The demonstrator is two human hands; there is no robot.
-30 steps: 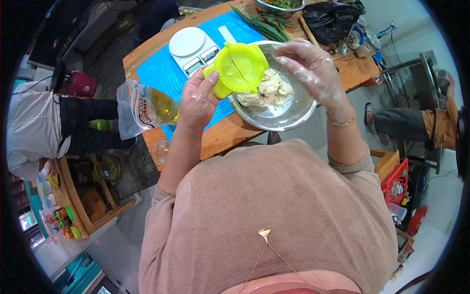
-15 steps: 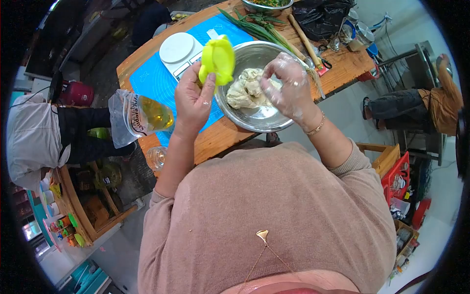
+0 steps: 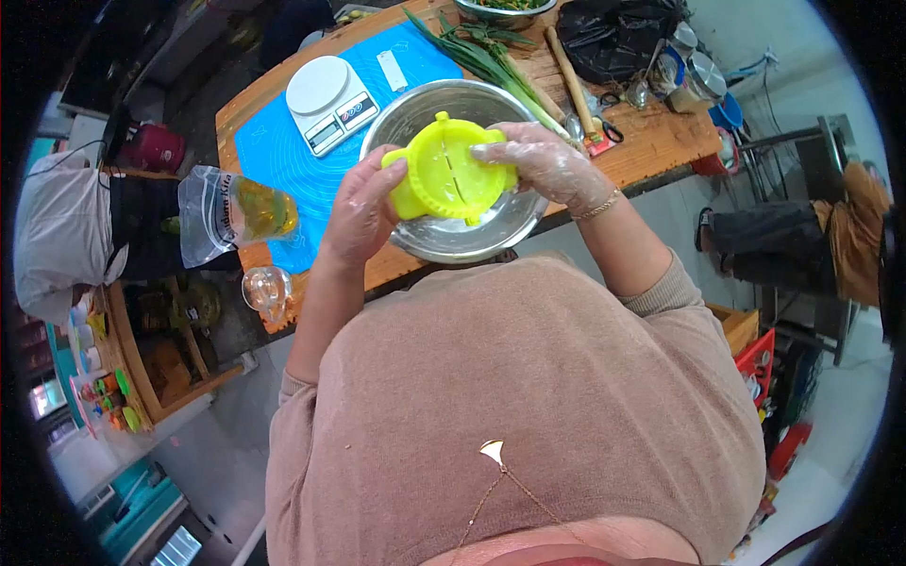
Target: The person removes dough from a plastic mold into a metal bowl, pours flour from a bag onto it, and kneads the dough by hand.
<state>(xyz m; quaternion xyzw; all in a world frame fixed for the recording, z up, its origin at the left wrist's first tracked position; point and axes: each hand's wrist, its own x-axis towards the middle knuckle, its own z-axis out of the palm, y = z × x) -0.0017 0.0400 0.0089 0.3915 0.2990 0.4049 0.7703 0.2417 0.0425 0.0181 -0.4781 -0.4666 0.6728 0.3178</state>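
Observation:
A lime-green plastic dumpling press is spread open above the steel mixing bowl. My left hand grips its left handle, and my right hand, dusted with white flour or dough, holds the right side with the thumb on its face. Both round halves face up, with a slit along the hinge between them. The dough in the bowl is hidden behind the press and my hands. Left of the bowl, a white kitchen scale stands on a blue silicone mat.
A bag of yellow oil and a clear glass cup stand near the table's left edge. Spring onions, a rolling pin, scissors and a black plastic bag lie toward the back. Other people are at both sides.
The dumpling press has swung open, from half-folded in my left hand alone to spread flat in both hands. My right hand has come from above the dough onto it. The press now covers the dough.

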